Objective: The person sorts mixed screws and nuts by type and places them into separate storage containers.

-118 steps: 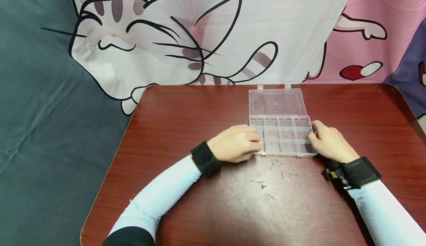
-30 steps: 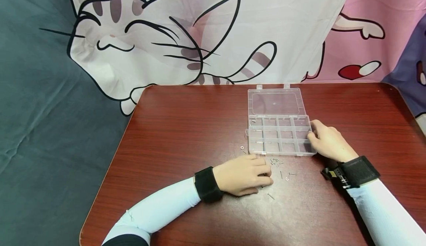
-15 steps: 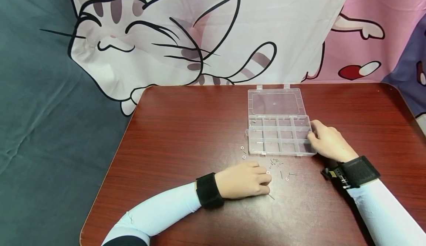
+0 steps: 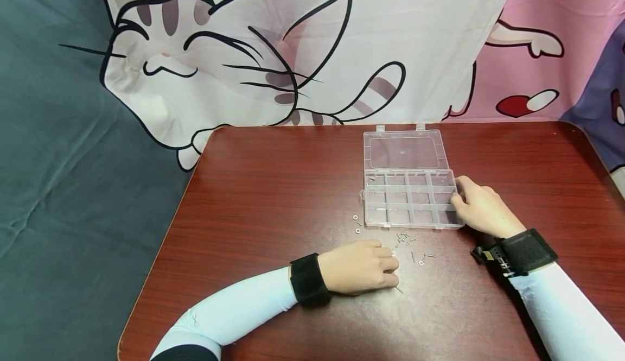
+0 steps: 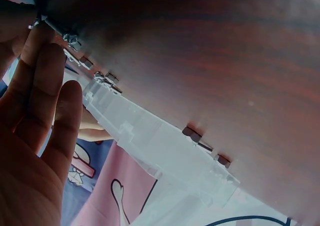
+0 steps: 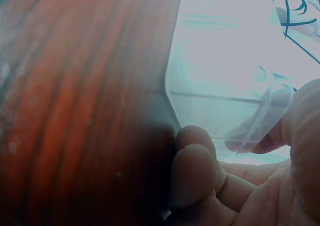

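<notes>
My left hand [image 4: 360, 267] is low over the table in front of the clear compartment box [image 4: 412, 225]. In the left wrist view its thumb and index fingertip pinch a small shiny screw [image 5: 35, 23], partly hidden; the other fingers are extended. Beside the hand lie a thin screw [image 4: 400, 290] and a cluster of small screws [image 4: 403, 236]. My right hand [image 4: 483, 207] grips the box's right wall, thumb over the rim and fingers curled outside. The box's lid [image 4: 406, 150] lies folded back. A small metal piece [image 4: 372, 178] sits in its back-left compartment.
Two small nuts [image 4: 358, 231] lie off the box's front-left corner. Another nut [image 4: 421, 263] and longer screws [image 4: 429, 255] lie right of the left hand. The brown table [image 4: 273, 187] ends at a printed curtain [image 4: 317, 51] behind.
My left hand has left the box's left side and come down among the loose hardware, uncovering nuts by the corner. It has barely shifted in the last half second. The right hand stays put.
</notes>
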Available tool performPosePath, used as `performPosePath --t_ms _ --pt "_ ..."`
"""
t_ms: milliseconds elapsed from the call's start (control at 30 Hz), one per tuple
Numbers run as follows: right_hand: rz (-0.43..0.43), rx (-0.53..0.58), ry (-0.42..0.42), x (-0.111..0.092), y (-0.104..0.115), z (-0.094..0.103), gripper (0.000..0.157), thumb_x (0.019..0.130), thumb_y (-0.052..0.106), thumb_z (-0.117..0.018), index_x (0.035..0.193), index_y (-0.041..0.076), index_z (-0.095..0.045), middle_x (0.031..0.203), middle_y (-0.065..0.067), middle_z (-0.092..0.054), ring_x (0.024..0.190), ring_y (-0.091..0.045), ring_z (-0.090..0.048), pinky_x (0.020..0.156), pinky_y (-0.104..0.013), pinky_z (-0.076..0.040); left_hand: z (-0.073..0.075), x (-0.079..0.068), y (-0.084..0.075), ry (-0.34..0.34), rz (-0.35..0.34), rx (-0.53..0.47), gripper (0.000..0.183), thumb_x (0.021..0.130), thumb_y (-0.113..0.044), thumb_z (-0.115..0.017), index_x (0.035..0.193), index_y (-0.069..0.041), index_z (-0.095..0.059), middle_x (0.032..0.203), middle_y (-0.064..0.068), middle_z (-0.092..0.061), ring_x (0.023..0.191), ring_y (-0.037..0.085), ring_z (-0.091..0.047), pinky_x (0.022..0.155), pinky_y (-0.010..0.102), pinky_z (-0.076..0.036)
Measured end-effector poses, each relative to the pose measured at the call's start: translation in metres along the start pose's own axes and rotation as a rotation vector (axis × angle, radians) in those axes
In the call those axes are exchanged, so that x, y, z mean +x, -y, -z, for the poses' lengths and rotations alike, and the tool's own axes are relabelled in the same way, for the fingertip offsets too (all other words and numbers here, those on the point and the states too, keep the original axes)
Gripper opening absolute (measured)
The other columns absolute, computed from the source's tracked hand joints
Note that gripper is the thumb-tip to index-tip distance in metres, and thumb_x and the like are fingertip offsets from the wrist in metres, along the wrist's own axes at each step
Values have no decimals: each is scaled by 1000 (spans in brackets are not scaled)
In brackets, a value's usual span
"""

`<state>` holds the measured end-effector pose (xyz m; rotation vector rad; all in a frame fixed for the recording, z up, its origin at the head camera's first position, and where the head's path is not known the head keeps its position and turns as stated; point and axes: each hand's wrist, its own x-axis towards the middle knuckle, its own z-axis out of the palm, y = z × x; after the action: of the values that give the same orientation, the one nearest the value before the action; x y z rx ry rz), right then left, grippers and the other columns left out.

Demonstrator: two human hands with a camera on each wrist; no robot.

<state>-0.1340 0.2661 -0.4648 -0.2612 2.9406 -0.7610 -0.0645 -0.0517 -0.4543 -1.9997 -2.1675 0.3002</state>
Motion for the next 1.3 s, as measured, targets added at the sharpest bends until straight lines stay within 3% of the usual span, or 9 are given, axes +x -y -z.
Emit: performPosePath --t_ms 200,300,467,700,1000,1300 --pt "6 -1 -4 0 -1 0 36 98 16 -49 129 -2 -54 96 -21 -70 83 -33 -66 72 -49 -49 2 0 13 -84 27 -129 3 95 -24 -60 98 -24 -63 89 -9 -54 80 11 -53 77 26 -44" --pt "7 0 -3 0 -1 0 36 99 16 -49 129 -2 -54 97 -21 -70 83 -33 -66 72 -48 -49 5 -1 25 -126 48 -200 6 91 -22 -64 96 -20 -61 86 -7 -50 79 12 -51 77 26 -45" --pt "9 -2 2 0 -1 0 35 98 16 -49 128 -2 -54 94 -19 -69 80 -31 -64 70 -45 -49 9 -2 49 -186 95 -236 7 89 -16 -62 95 -17 -60 85 -4 -48 77 12 -48 74 27 -45" --pt "7 -3 8 0 -1 0 35 98 16 -49 128 -2 -54 95 -19 -69 81 -31 -64 71 -46 -49 13 -1 88 -250 212 -268 10 86 -9 -58 92 -15 -60 86 -2 -49 79 15 -50 78 29 -47" --pt "7 5 11 1 -1 -1 37 99 15 -50 130 -5 -53 96 -22 -69 79 -30 -63 71 -47 -49 5 11 127 -253 348 -278 7 100 -12 -53 99 -14 -60 93 0 -52 84 15 -55 81 28 -49" --pt "9 3 -2 -1 -1 0 37 98 15 -49 130 -4 -53 95 -21 -68 79 -30 -63 70 -46 -49 -2 16 156 -251 428 -254 7 99 -10 -54 99 -12 -61 92 2 -54 82 17 -56 75 30 -49"
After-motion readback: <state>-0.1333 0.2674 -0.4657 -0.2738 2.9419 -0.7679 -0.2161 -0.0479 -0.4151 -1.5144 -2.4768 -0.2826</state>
